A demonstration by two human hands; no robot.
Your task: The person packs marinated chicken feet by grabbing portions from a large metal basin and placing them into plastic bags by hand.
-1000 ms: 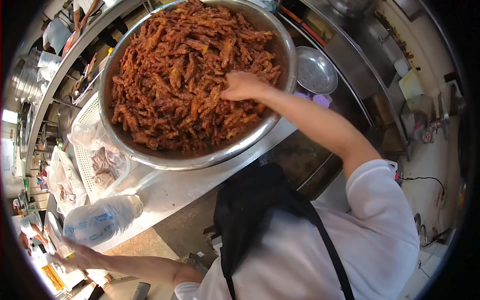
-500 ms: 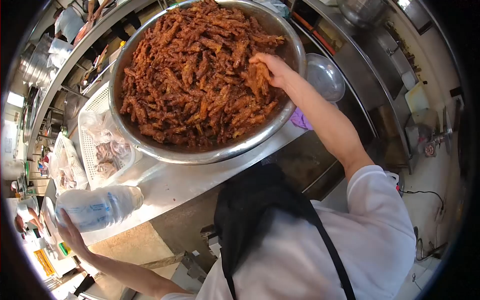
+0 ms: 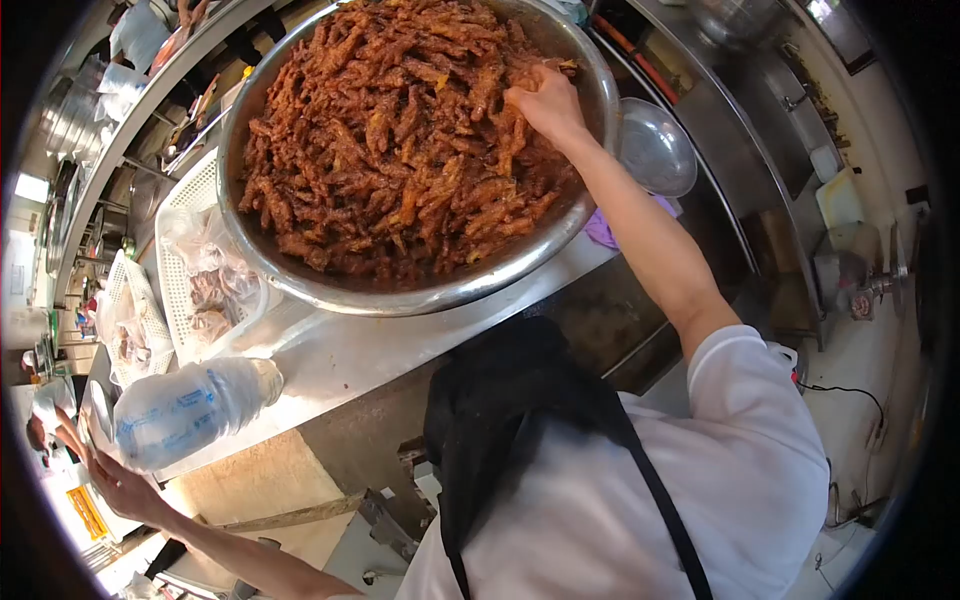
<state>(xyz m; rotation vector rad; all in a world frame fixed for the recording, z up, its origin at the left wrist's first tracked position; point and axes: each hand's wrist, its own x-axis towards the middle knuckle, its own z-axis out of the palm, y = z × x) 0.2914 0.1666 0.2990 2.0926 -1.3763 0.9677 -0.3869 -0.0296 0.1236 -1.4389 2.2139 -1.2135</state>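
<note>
A wide steel bowl (image 3: 440,300) is heaped with reddish-brown, sauce-coated chicken feet (image 3: 400,150). My right hand (image 3: 548,103) is in the right part of the heap, its fingers curled down around chicken feet, with the fingertips hidden among them. Over on the left, my left hand (image 3: 118,487) is empty, fingers stretched out and apart. It is just beyond the lower left end of a bulky pack wrapped in clear plastic with blue print (image 3: 195,410), which lies on the metal table (image 3: 365,350).
White perforated baskets (image 3: 190,330) hold plastic-bagged food left of the bowl. A smaller metal bowl (image 3: 657,148) and a purple cloth (image 3: 603,232) are at the right. Steel counters (image 3: 740,150) stand beyond. People (image 3: 140,38) are at the far upper left.
My right hand has moved up and slightly right within the bowl, lower into the heap. My left hand has moved down and left, away from the wrapped pack.
</note>
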